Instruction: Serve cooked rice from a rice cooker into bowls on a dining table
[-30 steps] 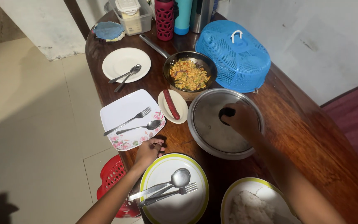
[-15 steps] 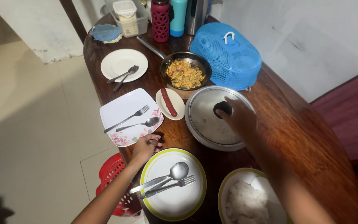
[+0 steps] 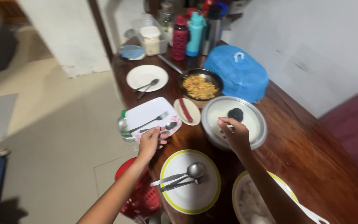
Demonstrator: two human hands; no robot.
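My left hand [image 3: 150,142] rests at the near edge of a square white plate [image 3: 148,113] with a flowered rim, thumb over the edge; a fork and spoon lie on that plate. My right hand [image 3: 233,133] hovers over the near side of a large pot's metal lid [image 3: 251,120], fingers loosely apart, just short of the black knob [image 3: 235,114]. Between my arms sits a round yellow-rimmed plate [image 3: 204,199] with a spoon and fork [image 3: 181,179] on it.
On the wooden table [image 3: 307,145] are a plate of rice [image 3: 255,201], a small dish with a sausage [image 3: 186,111], a pan of fried rice [image 3: 199,86], a blue food cover [image 3: 237,72], another white plate [image 3: 147,76] and bottles [image 3: 194,33]. A red basket [image 3: 139,197] stands below the table's edge.
My right hand has come off the lid's knob and drawn back toward me. My left hand has moved up onto the square plate's near edge. The view has shifted.
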